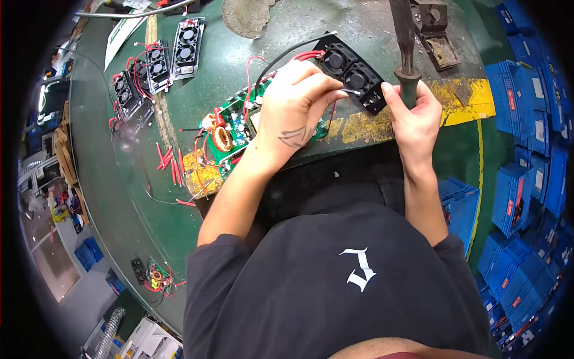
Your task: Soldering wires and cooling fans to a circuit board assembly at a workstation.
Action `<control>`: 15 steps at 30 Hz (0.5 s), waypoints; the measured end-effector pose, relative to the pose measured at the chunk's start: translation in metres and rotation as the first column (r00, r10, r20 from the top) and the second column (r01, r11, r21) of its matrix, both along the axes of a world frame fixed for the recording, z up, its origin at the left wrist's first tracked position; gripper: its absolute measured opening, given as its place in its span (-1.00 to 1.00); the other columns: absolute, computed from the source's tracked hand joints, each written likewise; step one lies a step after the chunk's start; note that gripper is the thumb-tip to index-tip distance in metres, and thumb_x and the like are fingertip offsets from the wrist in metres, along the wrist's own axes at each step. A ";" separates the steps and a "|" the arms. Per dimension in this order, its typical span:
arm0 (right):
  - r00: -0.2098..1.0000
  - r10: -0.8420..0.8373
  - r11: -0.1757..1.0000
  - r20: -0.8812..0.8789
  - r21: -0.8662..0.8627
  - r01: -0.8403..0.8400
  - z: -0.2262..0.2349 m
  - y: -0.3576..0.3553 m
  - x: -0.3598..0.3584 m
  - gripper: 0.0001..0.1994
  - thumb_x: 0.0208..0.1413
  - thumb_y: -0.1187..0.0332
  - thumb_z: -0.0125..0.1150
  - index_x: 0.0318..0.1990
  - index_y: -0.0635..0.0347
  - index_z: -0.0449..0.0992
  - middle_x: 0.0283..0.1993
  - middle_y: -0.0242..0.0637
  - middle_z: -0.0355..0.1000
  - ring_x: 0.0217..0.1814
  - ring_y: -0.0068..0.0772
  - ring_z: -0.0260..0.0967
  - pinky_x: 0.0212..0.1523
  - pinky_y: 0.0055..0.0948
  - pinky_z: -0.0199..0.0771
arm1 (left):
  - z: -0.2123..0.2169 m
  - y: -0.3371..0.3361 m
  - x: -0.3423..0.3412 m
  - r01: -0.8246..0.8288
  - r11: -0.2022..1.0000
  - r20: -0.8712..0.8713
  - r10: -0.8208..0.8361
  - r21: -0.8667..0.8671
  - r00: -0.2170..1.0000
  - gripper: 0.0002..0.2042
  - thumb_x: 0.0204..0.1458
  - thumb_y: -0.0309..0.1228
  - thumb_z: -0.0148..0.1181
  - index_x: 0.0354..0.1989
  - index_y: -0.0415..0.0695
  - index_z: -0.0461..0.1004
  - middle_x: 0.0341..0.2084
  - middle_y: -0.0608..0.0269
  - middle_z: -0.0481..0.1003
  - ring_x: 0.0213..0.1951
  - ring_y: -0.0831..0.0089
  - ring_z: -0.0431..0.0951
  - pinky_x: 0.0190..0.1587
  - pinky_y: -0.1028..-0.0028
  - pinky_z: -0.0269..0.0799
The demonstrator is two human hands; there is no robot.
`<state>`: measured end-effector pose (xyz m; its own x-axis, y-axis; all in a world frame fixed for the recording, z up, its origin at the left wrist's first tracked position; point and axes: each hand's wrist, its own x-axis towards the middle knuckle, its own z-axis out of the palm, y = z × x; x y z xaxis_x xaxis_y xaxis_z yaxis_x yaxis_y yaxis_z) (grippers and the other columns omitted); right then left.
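The green circuit board with a copper coil is lying near the front edge of the green counter, partly under the person's left hand. This hand is resting over the board, and its fingers are pinching closed on a thin wire end that is pointing to the right. Just beside it, the right hand is wrapping closed around the handle of a soldering iron, which is standing almost upright, and its thumb is reaching toward the wire end. Behind the two hands a black double fan unit is lying, joined to the board by red and black wires. Loose red wire pieces are lying on the counter to the left of the board. Further left, more fan units are sitting in a row. On the right, beyond the counter, blue crates are standing in stacks.
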<state>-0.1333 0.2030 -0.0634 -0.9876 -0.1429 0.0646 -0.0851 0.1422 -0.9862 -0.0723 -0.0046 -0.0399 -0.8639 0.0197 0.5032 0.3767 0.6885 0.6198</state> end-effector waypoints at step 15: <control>0.996 -0.034 0.992 -0.084 0.116 0.044 0.003 -0.010 -0.006 -0.92 0.22 0.46 0.37 -0.26 0.20 0.56 -0.52 -0.64 0.33 -0.56 -0.86 0.11 -0.56 -0.69 0.05 | -0.001 0.009 0.000 0.024 0.992 -0.031 -0.029 -0.125 0.999 -0.80 -0.17 -0.57 0.40 -0.43 -0.23 0.45 -0.02 0.06 0.50 0.10 -0.01 0.46 0.19 0.11 0.37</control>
<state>-0.1390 0.1927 -0.0604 -0.9847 -0.1158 0.1300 -0.1565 0.2618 -0.9524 -0.0725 0.0048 -0.0408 -0.8453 0.1066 0.5236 0.4146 0.7490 0.5168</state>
